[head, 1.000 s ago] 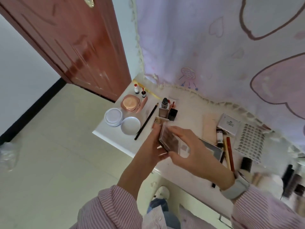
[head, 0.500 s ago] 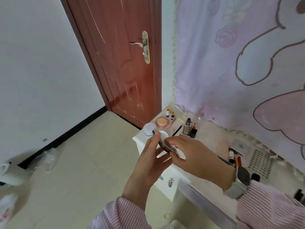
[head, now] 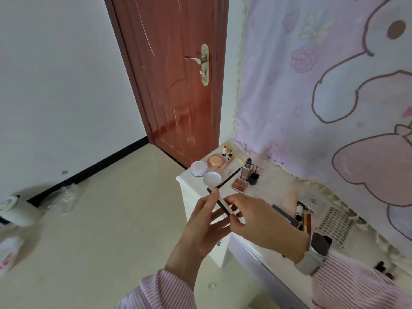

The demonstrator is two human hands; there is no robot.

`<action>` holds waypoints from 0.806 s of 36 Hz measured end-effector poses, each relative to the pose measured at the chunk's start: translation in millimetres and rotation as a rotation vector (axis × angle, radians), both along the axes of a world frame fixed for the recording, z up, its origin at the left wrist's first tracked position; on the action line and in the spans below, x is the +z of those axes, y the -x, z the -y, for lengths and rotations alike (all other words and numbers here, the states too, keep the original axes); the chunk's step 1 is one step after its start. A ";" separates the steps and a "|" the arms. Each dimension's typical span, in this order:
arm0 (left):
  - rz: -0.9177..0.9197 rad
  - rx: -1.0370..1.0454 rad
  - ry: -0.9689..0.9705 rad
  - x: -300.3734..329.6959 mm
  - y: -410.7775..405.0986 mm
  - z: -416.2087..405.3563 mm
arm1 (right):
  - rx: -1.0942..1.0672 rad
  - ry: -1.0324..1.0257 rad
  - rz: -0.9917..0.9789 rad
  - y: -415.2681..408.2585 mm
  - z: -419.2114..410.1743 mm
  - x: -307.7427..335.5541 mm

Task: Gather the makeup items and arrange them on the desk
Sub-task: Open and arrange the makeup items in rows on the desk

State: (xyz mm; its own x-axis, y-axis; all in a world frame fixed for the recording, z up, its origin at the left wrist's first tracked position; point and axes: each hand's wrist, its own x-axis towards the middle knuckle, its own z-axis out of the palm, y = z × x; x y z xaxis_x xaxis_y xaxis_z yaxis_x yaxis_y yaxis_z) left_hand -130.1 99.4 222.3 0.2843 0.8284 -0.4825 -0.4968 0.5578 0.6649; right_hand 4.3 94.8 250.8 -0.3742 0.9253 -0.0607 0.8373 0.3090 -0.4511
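Both hands hold a flat makeup palette (head: pixel 224 204) edge-on above the near edge of the white desk (head: pixel 185 181). My left hand (head: pixel 204 221) grips its left end with thumb and fingertips; my right hand (head: pixel 258 221) pinches its right end. On the desk's left end lie two round white compacts (head: pixel 198 168), a rose-gold compact (head: pixel 216 161), two small bottles (head: pixel 224 150), a black pencil (head: pixel 229 176), a foundation bottle (head: pixel 247 170), a small blush palette (head: pixel 239 185) and a black cube (head: pixel 254 178).
Further right on the desk are a grey case (head: pixel 313 200), tubes and pencils (head: pixel 303 216), and a sheet of nail tips (head: pixel 334 224). A red-brown door (head: pixel 174 74) stands behind, a pink cartoon cloth (head: pixel 323 85) hangs over the desk, and plastic bags (head: pixel 62 199) lie on the floor.
The head camera has tilted up and back, so the desk looks smaller. The palette, first seen flat-on, now shows edge-on between both hands, lifted off the desk.
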 end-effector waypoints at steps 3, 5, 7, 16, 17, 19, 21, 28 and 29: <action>-0.009 0.004 0.035 -6.3 -11.0 -8.1 | -0.014 0.004 0.002 -9.6 -6.9 -4.6; -0.008 -0.002 0.082 -12.6 -22.3 -16.4 | -0.022 0.015 -0.002 -21.3 -13.8 -8.6; -0.020 -0.023 0.123 -18.9 -33.7 -24.6 | -0.034 0.034 -0.002 -34.3 -21.7 -14.4; -0.025 -0.065 0.390 -67.4 -66.9 -37.6 | -0.138 0.253 -0.102 -93.2 -53.5 -68.9; -0.026 -0.076 0.418 -74.0 -66.0 -38.6 | -0.158 0.290 -0.122 -95.9 -55.6 -76.3; -0.022 -0.056 0.468 -87.4 -62.3 -42.8 | -0.217 0.367 -0.148 -98.5 -59.2 -92.9; -0.047 -0.013 0.501 -99.6 -57.4 -51.2 | -0.327 0.471 -0.242 -99.4 -63.8 -114.5; -0.394 -0.005 0.352 -133.1 -47.3 -97.5 | -0.745 0.620 -0.577 -84.3 -86.8 -158.6; -0.426 -0.005 0.330 -136.2 -47.9 -105.2 | -0.788 0.637 -0.633 -80.6 -91.5 -161.5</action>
